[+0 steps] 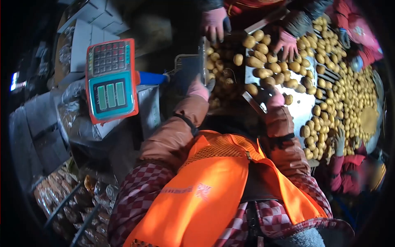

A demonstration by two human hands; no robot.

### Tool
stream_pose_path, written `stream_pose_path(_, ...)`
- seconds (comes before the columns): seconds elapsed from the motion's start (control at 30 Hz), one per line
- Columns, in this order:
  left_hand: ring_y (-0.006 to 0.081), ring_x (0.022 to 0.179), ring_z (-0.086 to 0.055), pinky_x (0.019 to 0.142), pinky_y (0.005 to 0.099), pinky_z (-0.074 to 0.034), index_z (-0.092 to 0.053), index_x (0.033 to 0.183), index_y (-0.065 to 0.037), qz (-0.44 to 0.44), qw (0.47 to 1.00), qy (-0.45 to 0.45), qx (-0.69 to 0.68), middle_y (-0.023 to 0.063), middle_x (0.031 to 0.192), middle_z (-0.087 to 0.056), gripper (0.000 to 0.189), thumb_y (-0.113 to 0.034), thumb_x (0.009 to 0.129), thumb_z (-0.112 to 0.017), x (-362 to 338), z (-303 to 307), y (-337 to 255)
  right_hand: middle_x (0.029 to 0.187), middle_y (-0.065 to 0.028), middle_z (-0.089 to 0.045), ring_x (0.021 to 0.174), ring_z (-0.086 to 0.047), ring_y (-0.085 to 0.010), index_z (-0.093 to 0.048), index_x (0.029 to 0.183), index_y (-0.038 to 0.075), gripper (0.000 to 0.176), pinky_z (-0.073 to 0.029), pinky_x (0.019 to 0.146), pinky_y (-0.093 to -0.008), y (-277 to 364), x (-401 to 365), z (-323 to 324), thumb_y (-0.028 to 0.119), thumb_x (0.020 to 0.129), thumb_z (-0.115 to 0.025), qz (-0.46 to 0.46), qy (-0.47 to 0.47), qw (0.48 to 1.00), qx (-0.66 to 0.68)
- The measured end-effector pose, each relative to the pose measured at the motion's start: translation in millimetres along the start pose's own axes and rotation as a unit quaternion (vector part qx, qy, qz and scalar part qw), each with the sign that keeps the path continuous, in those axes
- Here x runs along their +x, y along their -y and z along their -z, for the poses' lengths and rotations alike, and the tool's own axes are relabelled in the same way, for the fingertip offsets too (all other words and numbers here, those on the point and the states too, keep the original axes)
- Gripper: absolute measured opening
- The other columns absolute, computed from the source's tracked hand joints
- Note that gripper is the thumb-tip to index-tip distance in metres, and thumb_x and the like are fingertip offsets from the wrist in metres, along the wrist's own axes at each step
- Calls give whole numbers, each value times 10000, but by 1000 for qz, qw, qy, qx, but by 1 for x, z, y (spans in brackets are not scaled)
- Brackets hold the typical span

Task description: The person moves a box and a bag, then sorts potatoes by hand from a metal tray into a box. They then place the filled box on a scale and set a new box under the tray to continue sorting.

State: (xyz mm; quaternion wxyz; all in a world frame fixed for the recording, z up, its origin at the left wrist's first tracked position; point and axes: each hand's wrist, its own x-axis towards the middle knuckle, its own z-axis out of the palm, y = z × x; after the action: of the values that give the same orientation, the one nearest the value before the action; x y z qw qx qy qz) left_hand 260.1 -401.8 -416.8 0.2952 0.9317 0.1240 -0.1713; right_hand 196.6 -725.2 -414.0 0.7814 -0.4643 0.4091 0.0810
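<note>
The broad slatted bed on the right carries most of the potatoes; its dark bars show in gaps, probably spaced so that dirt drops through. The rest lie on a pale metal sheet in the middle and past its left end, inside a dark bin. The sheet seems placed as a bridge between bed and bin, smooth and bright against the earthy heap.

A scale stands left of the bin, its teal face and ribbed keypad tipped toward the worker, presumably for easy reading; glossy film appears to cover its red rim.

The worker's brown, leathery sleeve covers have dark bands near the wrists, likely to keep grit out.

The left hand, in a pink glove, is at the near end of the bin's upright edge, perhaps steadying it; how tightly its grip closes I cannot tell. The right hand is at the sheet's near edge beside several potatoes; its fingers are in shadow, so whether its grip holds one is unclear.

Opposite, a co-worker's pink-gloved hand reaches among the potatoes, which are rounded, tan and matte, some longer than others.
</note>
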Motion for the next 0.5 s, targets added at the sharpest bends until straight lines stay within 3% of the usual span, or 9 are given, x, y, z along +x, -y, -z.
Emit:
stream_pose_path(0.03, 337, 1133, -617, 986, 424, -490, -501, 1359, -114, 34, 999, 0, 34, 181, 1221, -628, 772, -594, 789, -702, -5, 4, -11, 1025, -79, -694, 921, -657, -185, -685, 1106, 46, 235, -553, 815, -337, 18, -35, -12, 59, 889, -596, 145, -26, 941, -305)
stream_pose_path(0.07, 337, 1157, -607, 983, 426, -490, -494, 1368, -131, 64, 996, 3, 67, 175, 1234, -628, 807, -633, 769, -697, -8, 6, -19, 1031, -83, -700, 956, -664, -209, -699, 1101, 71, 247, -542, 822, -333, 28, -58, -22, 21, 873, -617, 311, -35, 827, -467)
stream_pose_path(0.13, 331, 1190, -589, 987, 434, -487, -484, 1367, -133, 94, 991, 35, 89, 165, 1263, -614, 821, -641, 760, -701, -4, 3, -22, 1023, -115, -699, 948, -677, -247, -705, 1098, 76, 243, -534, 812, -323, 27, -59, -19, 36, 863, -659, 336, -121, 750, -557)
stream_pose_path(0.2, 352, 1218, -564, 1008, 444, -476, -482, 1358, -102, 137, 981, 104, 88, 164, 1302, -590, 785, -599, 790, -700, 2, 9, -30, 1021, -120, -696, 942, -682, -260, -708, 1099, 88, 244, -536, 798, -320, 27, -58, -26, 42, 862, -669, 417, -120, 752, -495)
stream_pose_path(0.33, 344, 1198, -588, 999, 442, -486, -550, 1260, -85, 161, 977, 124, 68, 178, 1270, -615, 535, -443, 878, -657, 7, 7, -30, 1031, -110, -698, 933, -691, -249, -709, 1094, 96, 265, -546, 790, -317, 35, -64, -44, 31, 837, -700, 532, -88, 705, -460)
stream_pose_path(0.37, 343, 1196, -591, 997, 440, -488, -573, 1242, -79, 168, 974, 137, 68, 179, 1264, -622, 476, -391, 888, -639, 11, 4, -28, 1043, -108, -697, 942, -691, -246, -708, 1095, 99, 270, -550, 805, -328, 31, -63, -48, 20, 837, -695, 489, -87, 759, -421)
stream_pose_path(0.4, 342, 1195, -594, 995, 438, -491, -596, 1224, -73, 174, 971, 149, 68, 180, 1259, -628, 421, -339, 899, -620, 16, 2, -23, 1051, -111, -695, 973, -685, -255, -704, 1098, 94, 272, -548, 832, -338, 32, -68, -50, 18, 837, -693, 461, -97, 752, -461)
stream_pose_path(0.5, 341, 1197, -596, 994, 432, -493, -654, 1182, -68, 153, 969, 170, 97, 178, 1253, -637, 332, -230, 902, -580, 30, 2, -13, 1115, -105, -688, 1065, -660, -235, -693, 1131, 79, 284, -526, 897, -333, 29, -67, -59, 8, 858, -668, 500, -74, 697, -509)
